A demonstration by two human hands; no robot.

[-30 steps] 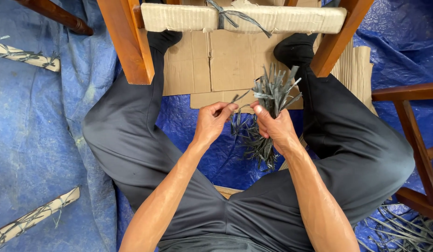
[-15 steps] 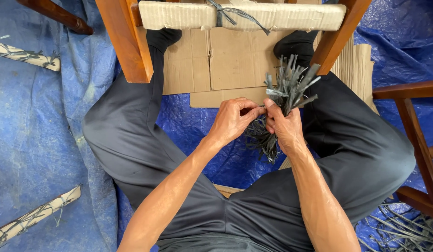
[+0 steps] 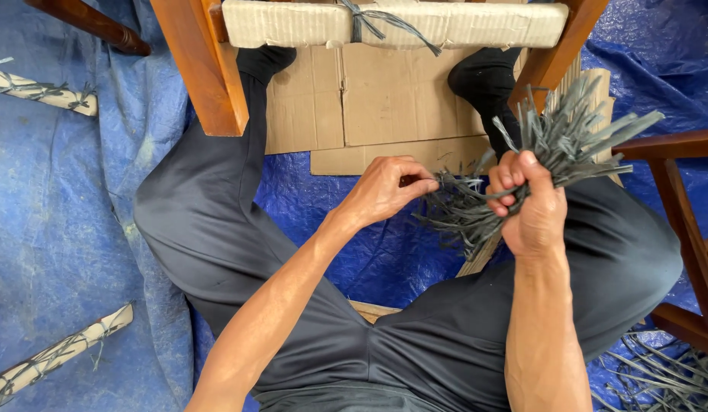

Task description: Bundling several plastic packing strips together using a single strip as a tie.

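My right hand (image 3: 528, 206) grips a thick bundle of grey flat strips (image 3: 567, 141), held tilted with its ends fanning up to the right. The bundle's lower ends (image 3: 457, 214) splay out toward my left hand (image 3: 384, 187), whose fingertips are pinched on a strip from those ends. Both hands hover above my lap, between my knees in dark trousers. Ahead stands a wooden frame (image 3: 205, 72) with a pale wrapped bar (image 3: 399, 23) tied with a grey strip (image 3: 369, 19).
Flat cardboard (image 3: 377, 107) lies under my feet on a blue tarp (image 3: 56, 206). Wrapped pale sticks (image 3: 41, 91) lie at left. Another wooden frame (image 3: 674, 198) stands at right, with loose grey strips (image 3: 659, 374) on the floor at lower right.
My right hand has carried the bundle up and to the right. My left hand followed rightward and pinches at the bundle's lower ends.
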